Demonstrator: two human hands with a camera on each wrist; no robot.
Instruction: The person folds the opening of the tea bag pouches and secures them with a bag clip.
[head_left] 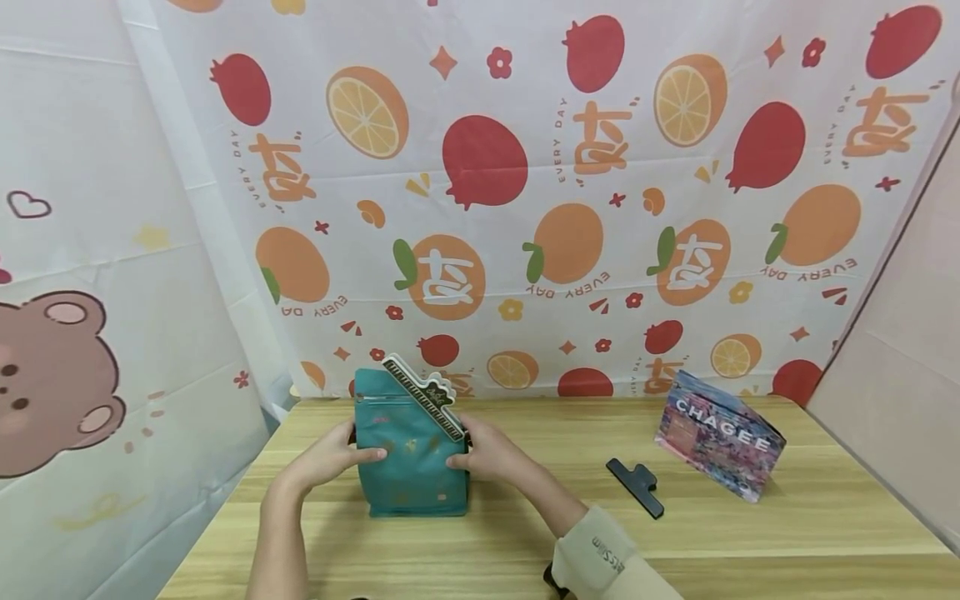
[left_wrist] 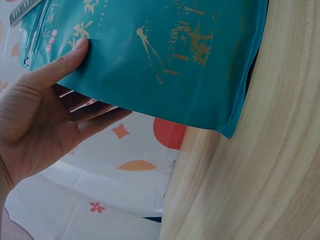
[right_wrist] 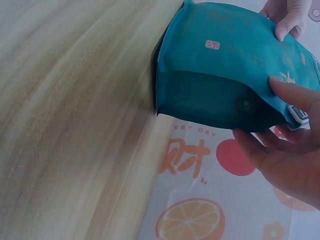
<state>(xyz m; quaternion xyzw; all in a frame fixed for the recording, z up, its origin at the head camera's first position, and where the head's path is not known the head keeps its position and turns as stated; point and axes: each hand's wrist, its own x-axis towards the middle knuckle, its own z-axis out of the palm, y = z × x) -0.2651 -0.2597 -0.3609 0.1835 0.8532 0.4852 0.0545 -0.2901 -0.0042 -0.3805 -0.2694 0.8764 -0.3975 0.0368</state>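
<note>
A teal zip-top pouch (head_left: 412,479) with gold print stands upright on the wooden table, its base down at the tabletop. My left hand (head_left: 327,460) holds the pouch's left side, thumb on the front and fingers behind. At the other side, my right hand (head_left: 491,452) grips it the same way, with the thumb on the front face. A white bag clip (head_left: 423,395) with a dark, gold-patterned bar slants across the pouch's upper right corner. In the right wrist view, the pouch's folded side (right_wrist: 210,100) faces the camera, and part of the clip shows by the right hand.
On the table (head_left: 540,542), a black bag clip (head_left: 636,487) lies to the right of the pouch. Farther right stands a colourful CHAGEE box (head_left: 720,437), tilted to the view. A fruit-print curtain (head_left: 555,317) hangs behind the table's back edge, with more cloth at both sides.
</note>
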